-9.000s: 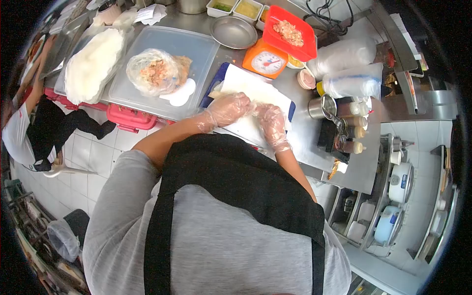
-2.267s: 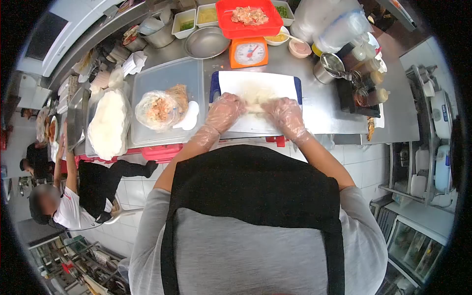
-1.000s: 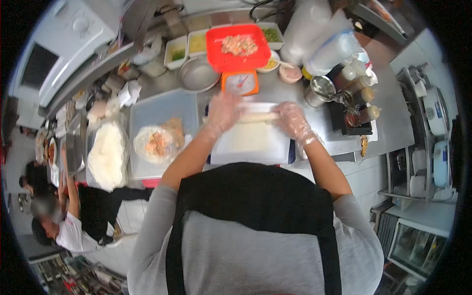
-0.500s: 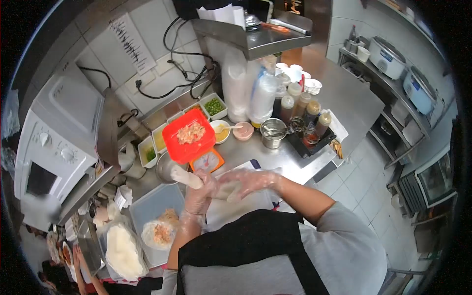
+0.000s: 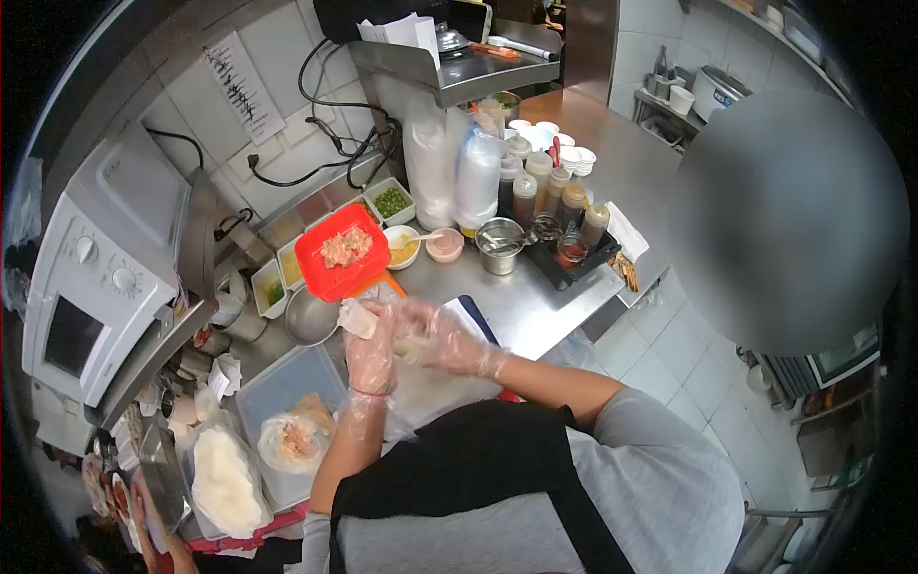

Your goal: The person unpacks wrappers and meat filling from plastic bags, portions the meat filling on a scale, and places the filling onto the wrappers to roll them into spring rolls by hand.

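Both my hands wear clear plastic gloves and meet over a white board (image 5: 440, 387). My left hand (image 5: 371, 356) is closed around a pale, soft piece that looks like dough (image 5: 358, 320), with its end showing above the fingers. My right hand (image 5: 449, 340) is curled close beside it, fingers bent toward the left hand; what lies under them is hidden. Just beyond stands an orange kitchen scale (image 5: 390, 279), partly covered by a red square tray of minced pinkish meat (image 5: 346, 249). To the left, a bag of orange-pink filling (image 5: 292, 440) rests on a translucent tray (image 5: 263, 387).
A metal bowl (image 5: 313, 318) stands behind the translucent tray. Sauce bottles (image 5: 537, 177) and a metal pot (image 5: 499, 247) stand at the back right. A large white mass (image 5: 228, 483) fills a container at lower left. Another person's arms (image 5: 143, 517) show there. A microwave (image 5: 105, 277) sits left.
The view has shifted right. My hands have come closer together, and less of the pale piece sticks out of my left hand. A grey blurred round patch now covers the right side.
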The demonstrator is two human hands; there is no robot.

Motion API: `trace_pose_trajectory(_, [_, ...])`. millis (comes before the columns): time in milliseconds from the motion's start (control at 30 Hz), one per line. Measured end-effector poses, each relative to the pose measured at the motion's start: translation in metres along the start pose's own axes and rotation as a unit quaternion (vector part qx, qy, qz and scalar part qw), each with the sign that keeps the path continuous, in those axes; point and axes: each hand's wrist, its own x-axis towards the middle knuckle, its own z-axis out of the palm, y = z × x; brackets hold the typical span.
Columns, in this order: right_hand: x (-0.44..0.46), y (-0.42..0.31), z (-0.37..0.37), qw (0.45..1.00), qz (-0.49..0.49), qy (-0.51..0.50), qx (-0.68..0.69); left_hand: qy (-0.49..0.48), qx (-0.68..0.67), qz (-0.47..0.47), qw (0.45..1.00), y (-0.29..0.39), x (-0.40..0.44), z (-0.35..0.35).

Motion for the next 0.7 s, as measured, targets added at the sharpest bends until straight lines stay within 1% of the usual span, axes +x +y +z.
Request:
trace_pose_trajectory(33, [0.005,-0.009,-0.008,0.999,-0.039,0.010,-0.005,-0.009,0.011,0.015,1.000,0.001,-0.005,-0.001])
trace_pose_trajectory(67, [0.015,-0.048,-0.024,0.991,-0.121,0.034,-0.050,-0.019,0.023,0.031,0.999,0.002,-0.009,-0.001])
trace_pose_trajectory(100, [0.024,-0.080,-0.036,0.973,-0.203,0.057,-0.095,-0.052,0.075,0.049,0.995,0.000,-0.013,-0.006])
trace_pose_trajectory(167, [0.040,-0.116,-0.046,0.954,-0.252,-0.083,-0.141,-0.116,0.176,0.088,0.973,-0.003,-0.018,-0.018])
trace_pose_trajectory(200, [0.047,-0.126,-0.047,0.936,-0.274,-0.153,-0.162,-0.112,0.125,0.101,0.981,-0.003,-0.022,-0.015])
trace_pose_trajectory(267, [0.061,-0.132,-0.044,0.918,-0.230,-0.270,-0.175,-0.102,0.021,0.125,0.987,-0.001,-0.032,-0.006])
trace_pose_trajectory(300, [0.064,-0.135,-0.040,0.904,-0.207,-0.327,-0.181,-0.097,0.021,0.090,0.991,0.000,-0.036,-0.008])
trace_pose_trajectory(333, [0.063,-0.135,-0.035,0.909,-0.246,-0.299,-0.157,-0.092,0.021,0.054,0.994,0.000,-0.040,-0.010])
trace_pose_trajectory(367, [0.063,-0.140,-0.034,0.900,-0.229,-0.325,-0.176,-0.087,0.022,0.018,0.996,0.001,-0.043,-0.012])
trace_pose_trajectory(433, [0.065,-0.155,-0.032,0.880,-0.195,-0.375,-0.216,-0.081,0.040,0.029,0.995,0.004,-0.046,-0.012])
trace_pose_trajectory(533, [0.067,-0.153,-0.025,0.866,-0.219,-0.378,-0.245,-0.082,0.147,0.059,0.984,0.003,-0.046,-0.014])
trace_pose_trajectory(567, [0.068,-0.150,-0.023,0.865,-0.241,-0.376,-0.227,-0.078,0.196,0.067,0.975,0.002,-0.048,-0.017])
trace_pose_trajectory(633, [0.073,-0.144,-0.024,0.859,-0.287,-0.382,-0.182,-0.072,0.211,0.139,0.965,0.009,-0.050,-0.012])
trace_pose_trajectory(667, [0.076,-0.143,-0.024,0.843,-0.314,-0.382,-0.213,-0.065,0.220,0.173,0.958,0.013,-0.051,-0.010])
trace_pose_trajectory(700, [0.079,-0.144,-0.027,0.824,-0.342,-0.381,-0.242,-0.071,0.209,0.148,0.964,0.016,-0.052,-0.009])
